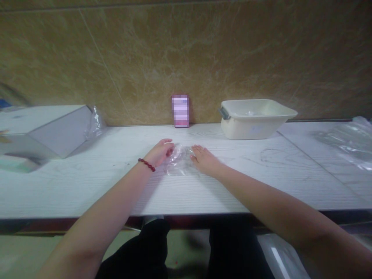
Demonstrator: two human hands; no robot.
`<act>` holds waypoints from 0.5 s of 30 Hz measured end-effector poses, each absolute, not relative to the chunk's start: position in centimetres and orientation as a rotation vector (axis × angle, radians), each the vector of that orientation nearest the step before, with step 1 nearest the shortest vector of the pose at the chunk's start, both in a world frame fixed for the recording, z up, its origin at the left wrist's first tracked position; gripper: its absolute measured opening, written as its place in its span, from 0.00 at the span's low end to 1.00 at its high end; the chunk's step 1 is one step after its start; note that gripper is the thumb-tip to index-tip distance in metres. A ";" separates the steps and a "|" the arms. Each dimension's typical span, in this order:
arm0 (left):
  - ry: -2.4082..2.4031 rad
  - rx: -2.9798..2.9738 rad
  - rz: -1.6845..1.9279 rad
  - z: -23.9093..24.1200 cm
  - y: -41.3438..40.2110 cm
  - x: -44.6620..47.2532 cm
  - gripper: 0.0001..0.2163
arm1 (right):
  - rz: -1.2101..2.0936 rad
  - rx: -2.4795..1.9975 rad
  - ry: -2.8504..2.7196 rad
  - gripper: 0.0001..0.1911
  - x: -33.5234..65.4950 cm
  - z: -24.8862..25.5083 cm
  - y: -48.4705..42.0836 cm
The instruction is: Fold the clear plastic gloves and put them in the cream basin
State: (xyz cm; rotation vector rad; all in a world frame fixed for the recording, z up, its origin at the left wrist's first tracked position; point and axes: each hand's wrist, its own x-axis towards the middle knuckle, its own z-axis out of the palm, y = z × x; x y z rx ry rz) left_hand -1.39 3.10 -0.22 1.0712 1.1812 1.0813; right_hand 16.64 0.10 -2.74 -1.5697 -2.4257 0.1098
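A crumpled clear plastic bag (178,162) lies on the white wood-grain table (95,190) between my two hands. At its left edge, my left hand (160,152), with a dark red bead bracelet (147,164) at the wrist, has its fingers curled in on the plastic while one finger points forward. My right hand (207,159) lies flat, palm down, on the bag's right side, its fingers stretched out. Whether anything is inside the bag I cannot make out.
A phone (180,111) leans upright against the tiled wall (186,50). Right of it stands a cream plastic bin (247,128) with a grey handle. A white box (55,131) sits at the left, with clear plastic (95,123) beside it. More clear plastic (350,139) lies far right.
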 end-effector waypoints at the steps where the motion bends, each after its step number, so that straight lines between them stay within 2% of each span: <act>1: 1.196 1.107 1.051 -0.2 3.2 -1.4 0.15 | 0.102 -1.568 -2.426 0.26 16.7 -2.8 0.1; 10: 1.171 1.201 1.011 0.2 2.8 -1.7 0.14 | 0.093 -1.562 -2.431 0.25 16.7 -2.9 0.1; 15: 1.326 1.686 0.864 -0.4 2.9 -3.1 0.16 | 0.100 -1.575 -2.440 0.25 16.7 -2.6 0.0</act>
